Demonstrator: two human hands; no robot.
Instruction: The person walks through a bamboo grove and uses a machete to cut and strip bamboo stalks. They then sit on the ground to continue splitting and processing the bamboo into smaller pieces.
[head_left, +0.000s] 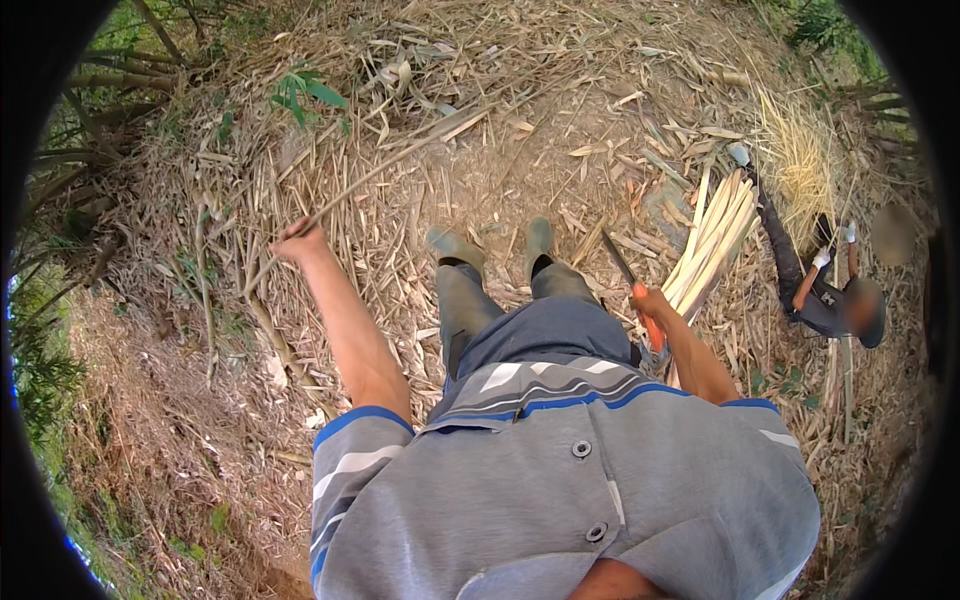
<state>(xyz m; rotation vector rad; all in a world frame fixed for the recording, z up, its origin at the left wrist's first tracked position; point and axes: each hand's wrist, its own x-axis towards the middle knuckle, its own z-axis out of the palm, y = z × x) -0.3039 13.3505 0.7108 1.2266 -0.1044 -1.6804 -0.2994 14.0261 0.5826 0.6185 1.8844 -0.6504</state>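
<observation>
Out to the left, my left hand [302, 245] is closed around a long thin bamboo stick [385, 168]. Its far part slants up and to the right over the litter. My right hand [655, 303] grips the orange handle of a machete [620, 258], whose dark blade points forward and to the left, away from my legs. Just beyond that hand lies a bundle of pale split bamboo strips [712, 240] on the ground. My boots [456, 246] stand on the ground between both hands.
Dry bamboo leaves and stalks [430, 60] cover the ground. At the right, a co-worker [815, 285] in dark clothes and white gloves is close to a heap of yellow straw-like strips [800, 150]. Bamboo stems [125, 80] stand at the far left. A leafy green sprig [305, 92] lies ahead.
</observation>
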